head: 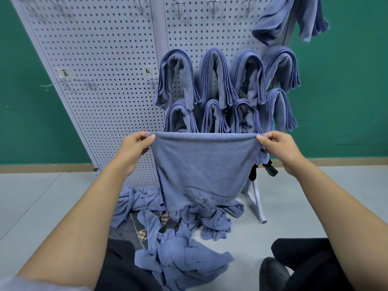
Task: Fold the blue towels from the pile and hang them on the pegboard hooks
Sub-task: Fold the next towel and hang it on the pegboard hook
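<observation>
One towel (pixel 201 164) hangs stretched by its top corners before the pegboard (pixel 100 80) | left hand (pixel 134 147) and right hand (pixel 279 147) fingers pinch a corner each | keep edge taut, bring corners together evenly | pile (pixel 178 244) on floor below.

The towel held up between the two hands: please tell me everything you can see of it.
The towel is blue-grey and looks like soft terry. It hangs stretched by its top edge, the left hand pinching one corner and the right hand the other. A curved line and the words YOGA FITNESS show near its bottom, which reaches the pile on the floor.
</observation>
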